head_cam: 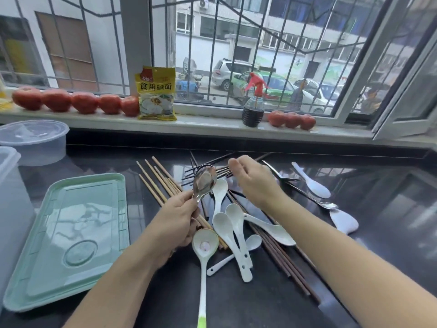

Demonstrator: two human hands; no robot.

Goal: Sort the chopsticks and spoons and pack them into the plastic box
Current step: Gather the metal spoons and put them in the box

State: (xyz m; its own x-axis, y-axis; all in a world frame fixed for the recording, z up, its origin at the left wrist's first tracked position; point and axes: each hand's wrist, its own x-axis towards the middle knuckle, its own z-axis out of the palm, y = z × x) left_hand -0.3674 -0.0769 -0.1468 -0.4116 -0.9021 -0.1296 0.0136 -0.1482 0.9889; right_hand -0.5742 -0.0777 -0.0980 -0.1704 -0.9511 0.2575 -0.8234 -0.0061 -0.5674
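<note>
Between the two hands, on the dark counter [236, 304], lies a loose heap of spoons and chopsticks. The left hand [176, 221] has its fingers curled round the handle of a metal spoon [204, 182], holding it up with the bowl tilted away above the pile. The right hand [254, 179] hovers just past it with the fingers loosely bent over a bundle of dark chopsticks [212, 168]; whether it actually has hold of any I cannot tell.

Just beyond the left hand, pale wooden chopsticks [157, 179] fan out across the counter. Below the right hand sit several white spoons [233, 229], overlapping one another, and a long-handled ladle [204, 245] with a green tip rests beside the left wrist. Brown chopsticks [276, 254] run under the right forearm. To the right of that hand lie more metal cutlery [307, 194] and two white spoons apart from the rest.

Left of the left hand a green lid [71, 233] lies flat, and the clear plastic box [9, 197] stands at the far left edge.
</note>
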